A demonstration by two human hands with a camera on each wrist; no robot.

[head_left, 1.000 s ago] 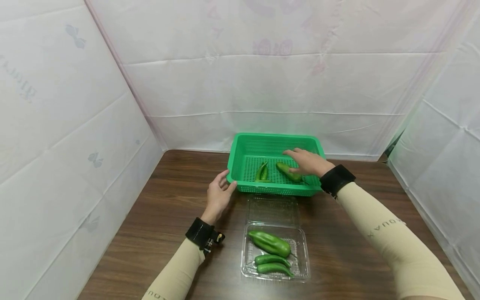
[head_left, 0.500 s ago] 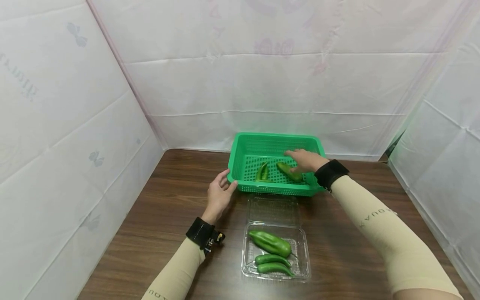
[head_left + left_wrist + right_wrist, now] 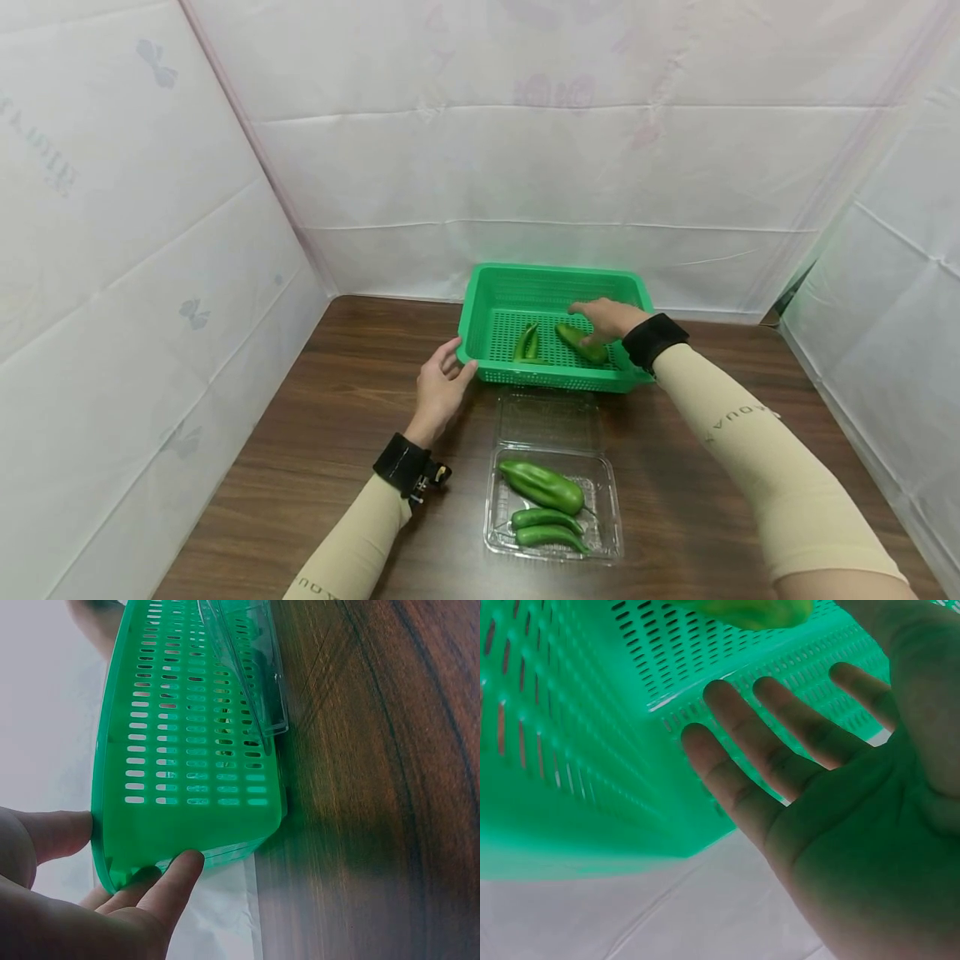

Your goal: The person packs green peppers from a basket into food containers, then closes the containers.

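**Pepper set down in the basket, right hand lifting clear**

Fingers of the left hand (image 3: 442,387) sit at the near-left corner of the green basket (image 3: 486,302), just as they did a second ago; the left wrist view shows the thumb on the outer wall and the fingertips (image 3: 184,866) pressed lightly under the corner, loosely curved rather than clenched. That hand looks to be steadying the basket, which stands toward the far edge of the desk (image 3: 337,433).

Inside the basket, two thin green chili peppers (image 3: 527,342) lie side by side left of centre. Just right of them lies a larger green pepper (image 3: 579,342), slanting across the perforated floor. The right hand (image 3: 611,319) hovers over that pepper's right end. A second ago the palm was lower and further over the pepper; now the wrist has drawn back a little toward the near-right corner. The right wrist view shows the fingers (image 3: 780,742) straight and spread apart, holding nothing, with the pepper a green blur above them. I cannot tell whether a fingertip is touching it. My reading is that the pepper has been let go and the hand is coming away.

Nearer the front edge, an open clear clamshell tray (image 3: 603,517) holds three more green peppers (image 3: 542,487), one fat and two slim, so the move from tray to basket seems about half done.
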